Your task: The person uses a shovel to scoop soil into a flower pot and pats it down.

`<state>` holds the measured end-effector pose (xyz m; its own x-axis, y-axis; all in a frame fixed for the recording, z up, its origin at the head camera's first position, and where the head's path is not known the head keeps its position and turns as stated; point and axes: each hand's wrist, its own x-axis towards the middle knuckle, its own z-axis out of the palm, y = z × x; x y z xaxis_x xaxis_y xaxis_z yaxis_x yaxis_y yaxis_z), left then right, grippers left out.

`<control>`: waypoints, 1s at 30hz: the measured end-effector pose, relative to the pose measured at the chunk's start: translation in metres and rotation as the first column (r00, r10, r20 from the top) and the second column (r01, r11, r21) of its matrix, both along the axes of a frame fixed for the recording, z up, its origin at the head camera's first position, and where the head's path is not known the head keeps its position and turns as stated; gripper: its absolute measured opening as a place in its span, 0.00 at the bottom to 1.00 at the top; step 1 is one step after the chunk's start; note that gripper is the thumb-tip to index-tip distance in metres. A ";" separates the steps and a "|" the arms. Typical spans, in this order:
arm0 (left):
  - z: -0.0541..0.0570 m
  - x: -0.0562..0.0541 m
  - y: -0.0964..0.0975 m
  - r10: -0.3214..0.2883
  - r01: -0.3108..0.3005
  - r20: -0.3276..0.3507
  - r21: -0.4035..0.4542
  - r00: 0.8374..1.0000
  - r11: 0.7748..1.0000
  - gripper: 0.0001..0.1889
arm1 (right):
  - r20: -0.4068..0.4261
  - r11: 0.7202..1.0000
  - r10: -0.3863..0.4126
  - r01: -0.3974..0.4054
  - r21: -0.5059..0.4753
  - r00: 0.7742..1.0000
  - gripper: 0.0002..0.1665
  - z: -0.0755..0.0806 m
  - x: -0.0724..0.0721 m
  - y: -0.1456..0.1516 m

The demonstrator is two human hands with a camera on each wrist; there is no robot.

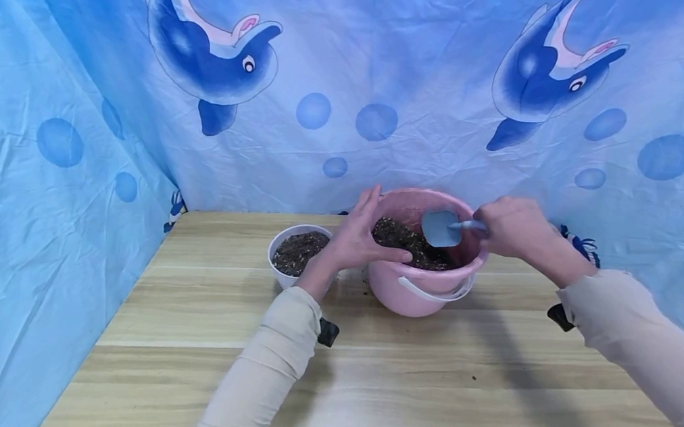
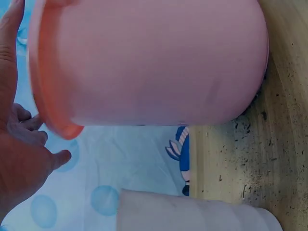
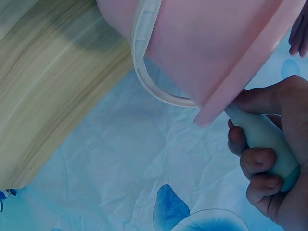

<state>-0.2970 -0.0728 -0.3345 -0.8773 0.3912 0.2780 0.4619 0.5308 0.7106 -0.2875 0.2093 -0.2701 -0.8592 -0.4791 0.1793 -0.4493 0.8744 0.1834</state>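
Observation:
A pink bucket [image 1: 406, 291] holds dark soil [image 1: 403, 240] and has a white handle [image 1: 432, 295] hanging down its front. My right hand [image 1: 513, 226] grips the handle of a small blue-grey trowel [image 1: 442, 228] at the bucket's right rim. The trowel's blade is over the soil inside the bucket. In the right wrist view, curled fingers wrap the pale trowel grip [image 3: 267, 139]. My left hand [image 1: 357, 238] lies at the bucket's left rim with its fingers extended, thumb reaching over the opening. In the left wrist view its fingers are right by the rim [image 2: 45, 82].
A white pot [image 1: 273, 268] filled with soil stands left of the bucket, partly behind my left wrist. Soil crumbs [image 2: 243, 144] lie scattered on the wooden table [image 1: 399, 395]. Blue dolphin-print cloth [image 1: 354, 72] hangs behind the table and at both sides.

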 end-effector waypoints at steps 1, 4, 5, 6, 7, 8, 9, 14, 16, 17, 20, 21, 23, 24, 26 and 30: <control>-0.001 -0.001 0.001 0.004 -0.004 0.006 -0.009 1.000 1.000 0.73 | 0.001 1.000 0.006 -0.006 0.003 1.000 0.10 -0.001 -0.001 -0.001; -0.002 -0.002 0.002 0.016 -0.016 0.023 -0.032 1.000 0.999 0.74 | -0.001 1.000 0.015 -0.015 0.016 1.000 0.12 -0.003 -0.004 -0.005; -0.002 -0.003 0.002 0.016 -0.015 0.032 -0.036 0.999 0.999 0.74 | -0.001 1.000 0.015 -0.015 0.021 1.000 0.13 -0.003 -0.005 -0.007; -0.002 -0.003 0.002 0.014 -0.012 0.040 -0.039 0.999 0.999 0.75 | -0.005 1.000 0.013 -0.012 0.026 1.000 0.13 -0.003 -0.006 -0.008; -0.002 -0.003 0.002 0.011 -0.009 0.046 -0.042 0.999 0.999 0.75 | -0.004 0.999 0.009 -0.008 0.032 1.000 0.14 -0.004 -0.007 -0.009; -0.001 -0.003 0.002 0.007 -0.005 0.052 -0.046 0.999 0.999 0.75 | -0.002 0.999 0.006 -0.005 0.037 1.000 0.14 -0.003 -0.007 -0.010; -0.001 -0.004 0.003 0.003 0.000 0.059 -0.050 0.998 0.999 0.75 | 0.000 0.999 0.001 -0.001 0.043 1.000 0.14 -0.004 -0.007 -0.012; 0.001 -0.006 0.004 -0.009 0.015 0.087 -0.070 0.996 0.997 0.75 | 0.009 0.996 -0.029 0.028 0.080 1.000 0.11 -0.003 -0.009 -0.020; 0.002 -0.007 0.004 -0.013 0.021 0.101 -0.073 0.995 0.997 0.75 | 0.012 0.995 -0.042 0.041 0.093 0.999 0.11 -0.003 -0.011 -0.023; 0.001 -0.007 0.004 -0.017 0.025 0.108 -0.071 0.994 0.997 0.75 | 0.018 0.994 -0.049 0.047 0.100 0.999 0.11 -0.003 -0.012 -0.024; 0.000 -0.007 0.005 -0.028 0.037 0.120 -0.068 0.992 0.997 0.75 | 0.034 0.991 -0.067 0.063 0.115 0.997 0.11 -0.003 -0.013 -0.029; 0.000 -0.008 0.005 -0.031 0.040 0.121 -0.069 0.992 0.997 0.75 | 0.038 0.990 -0.068 0.063 0.125 0.997 0.11 -0.003 -0.014 -0.030; -0.001 -0.008 0.005 -0.037 0.045 0.117 -0.067 0.992 0.997 0.75 | 0.050 0.989 -0.064 0.056 0.139 0.997 0.10 -0.003 -0.015 -0.032; -0.001 -0.009 0.004 -0.038 0.046 0.114 -0.068 0.993 0.997 0.75 | 0.055 0.988 -0.064 0.055 0.147 0.996 0.10 -0.004 -0.016 -0.034; -0.002 -0.009 0.005 -0.042 0.049 0.108 -0.065 0.993 0.997 0.74 | 0.064 0.986 -0.061 0.050 0.162 0.996 0.10 -0.004 -0.017 -0.035; -0.004 -0.008 0.006 -0.039 0.046 0.101 -0.062 0.994 0.997 0.74 | 0.089 0.987 -0.056 0.041 0.158 0.994 0.10 -0.008 -0.021 -0.035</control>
